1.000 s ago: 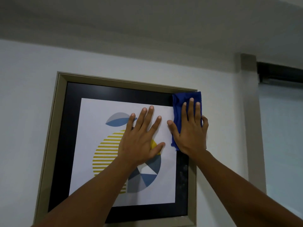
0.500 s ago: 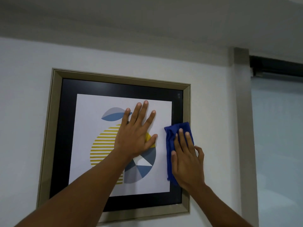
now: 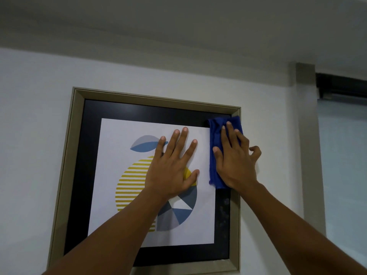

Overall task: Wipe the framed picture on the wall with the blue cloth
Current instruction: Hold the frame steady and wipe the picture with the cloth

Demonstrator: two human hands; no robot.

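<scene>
The framed picture [image 3: 65, 175] hangs on a white wall; it has a beige frame, a black mat and a print of yellow stripes and blue-grey shapes. My left hand [image 3: 170, 167] lies flat on the glass over the print, fingers spread, holding nothing. My right hand [image 3: 235, 159] presses the folded blue cloth [image 3: 214, 153] against the glass at the upper right corner, over the black mat and the frame's right side. The hand covers much of the cloth. Smudges show on the black mat below the cloth.
A white wall [image 3: 35, 135] surrounds the frame. A grey pillar [image 3: 309, 155] runs down the wall to the right of the picture. Beyond it is a pale window blind [image 3: 343, 175] under a dark rail [image 3: 341, 86]. The ceiling is close above.
My right hand slid the blue cloth down the frame's right side, then back up to the upper right corner. My left hand stayed flat on the print.
</scene>
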